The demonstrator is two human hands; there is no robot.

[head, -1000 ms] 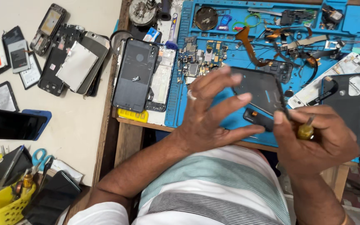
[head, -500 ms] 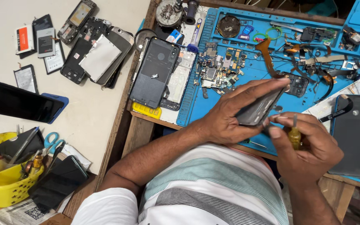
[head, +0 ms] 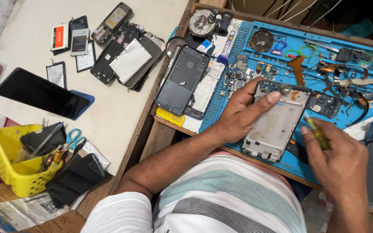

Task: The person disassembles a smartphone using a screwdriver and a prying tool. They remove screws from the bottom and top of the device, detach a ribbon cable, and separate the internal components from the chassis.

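A grey phone frame [head: 277, 123], opened with its inner metal plate and small circuit parts exposed, is gripped at its left edge by the left hand [head: 242, 113] over the blue mat [head: 311, 51]. A yellow-handled screwdriver [head: 317, 133] is clasped in the right hand [head: 339, 162], just right of the frame. The mat is strewn with parts on a wooden worktop [head: 160, 133]; farther left, a white worktop [head: 109, 108] carries dismantled phones.

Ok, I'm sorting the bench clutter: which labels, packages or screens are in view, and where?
Dark phone screen: left table, long black slab, propped on a blue case.
Labelled batteries: table's far left, flat black-and-white rectangles, one orange.
Printed paper: bottom left, beneath the yellow basket, with a square black code.
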